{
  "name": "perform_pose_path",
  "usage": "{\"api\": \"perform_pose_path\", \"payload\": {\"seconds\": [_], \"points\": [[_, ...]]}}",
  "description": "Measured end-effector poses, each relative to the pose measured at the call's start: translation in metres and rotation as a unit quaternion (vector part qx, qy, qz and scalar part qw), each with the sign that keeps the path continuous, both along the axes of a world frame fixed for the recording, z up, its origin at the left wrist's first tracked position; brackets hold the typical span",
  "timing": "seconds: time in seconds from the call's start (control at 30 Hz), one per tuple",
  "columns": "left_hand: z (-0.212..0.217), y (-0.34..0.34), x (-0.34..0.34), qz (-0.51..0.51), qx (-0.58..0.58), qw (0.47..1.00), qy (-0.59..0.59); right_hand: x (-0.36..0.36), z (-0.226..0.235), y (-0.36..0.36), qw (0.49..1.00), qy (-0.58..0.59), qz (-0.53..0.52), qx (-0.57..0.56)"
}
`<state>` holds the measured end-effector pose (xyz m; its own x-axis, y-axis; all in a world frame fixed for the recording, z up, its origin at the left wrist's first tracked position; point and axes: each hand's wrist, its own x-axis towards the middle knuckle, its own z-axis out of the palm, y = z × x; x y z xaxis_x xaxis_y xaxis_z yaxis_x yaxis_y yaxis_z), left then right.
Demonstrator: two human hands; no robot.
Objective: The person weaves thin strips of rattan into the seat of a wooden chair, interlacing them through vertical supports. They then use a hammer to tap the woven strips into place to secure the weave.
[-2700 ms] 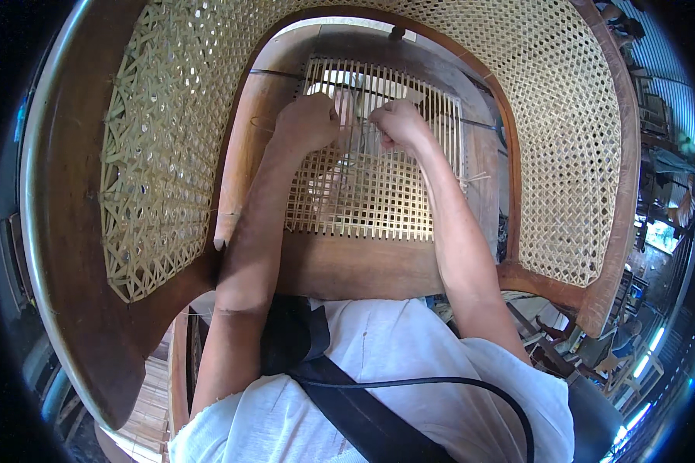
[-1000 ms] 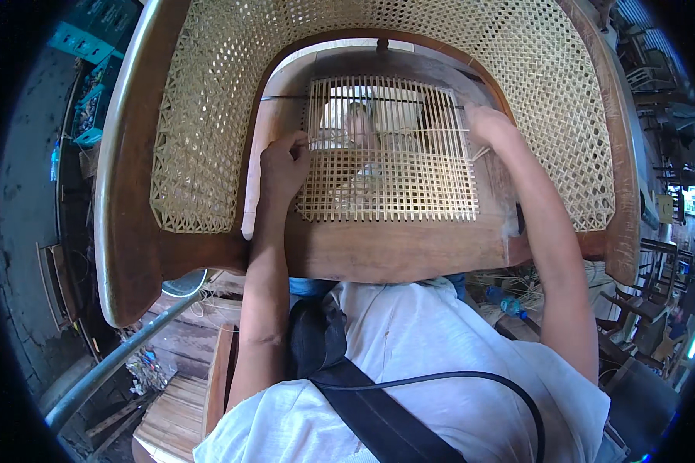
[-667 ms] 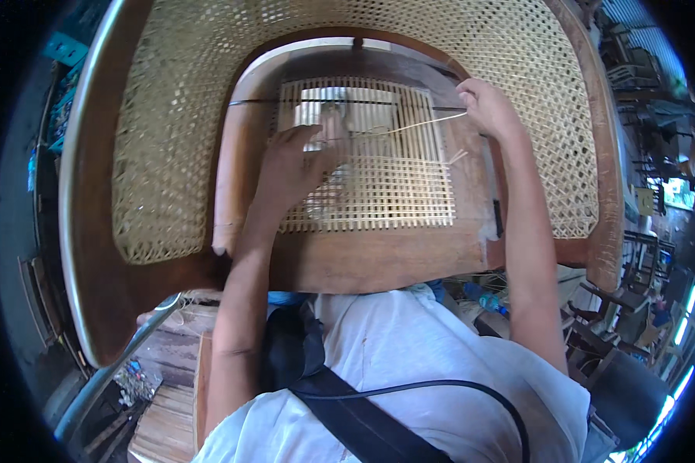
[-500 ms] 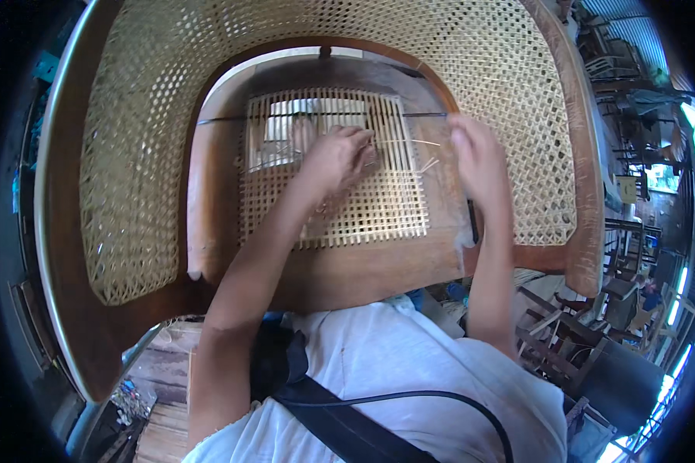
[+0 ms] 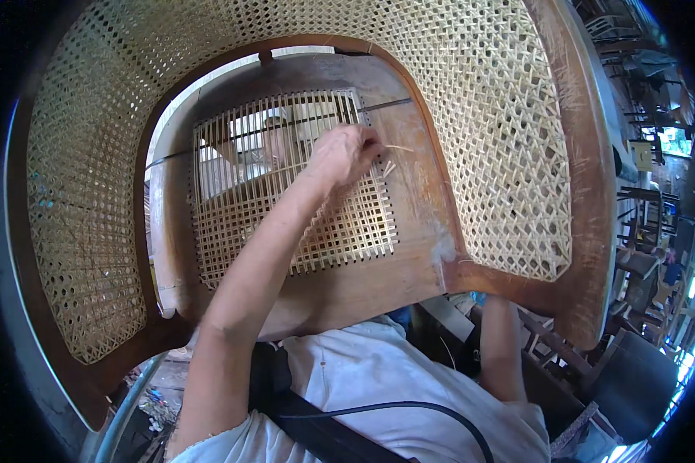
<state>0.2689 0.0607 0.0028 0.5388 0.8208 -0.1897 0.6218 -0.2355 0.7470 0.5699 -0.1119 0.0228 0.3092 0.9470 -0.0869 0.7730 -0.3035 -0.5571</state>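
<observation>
As the big wooden armchair [image 5: 583,193] with its caned sides wraps around, its wooden seat [image 5: 417,201] holds a part-woven cane panel [image 5: 351,229], crossed nearest the body. The right forearm [image 5: 502,347] goes beneath the chair, so I cannot tell the right hand's fingers. Over the panel's right edge, the left hand [image 5: 345,157] has fingers bunched together, their grip hidden, just beside a thin strand [image 5: 401,147]
</observation>
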Motion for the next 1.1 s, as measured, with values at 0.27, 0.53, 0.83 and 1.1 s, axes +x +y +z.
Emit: {"api": "perform_pose_path", "payload": {"seconds": [0.27, 0.53, 0.83, 1.1], "points": [[-0.014, 0.002, 0.009, 0.030, -0.018, 0.997, -0.070, -0.085, -0.028, 0.139, 0.909, -0.075, 0.369, 0.180], [-0.010, -0.004, -0.009, 0.009, 0.061, 0.998, -0.013, -0.096, -0.034, 0.140, 0.907, -0.106, 0.379, 0.152], [0.055, -0.054, -0.179, 0.092, -0.108, 0.949, 0.282, -0.098, -0.047, 0.134, 0.954, -0.045, 0.291, 0.060], [0.040, -0.047, -0.182, 0.048, -0.116, 0.956, 0.266, -0.100, -0.011, 0.118, 0.950, -0.118, 0.287, 0.020]]}}
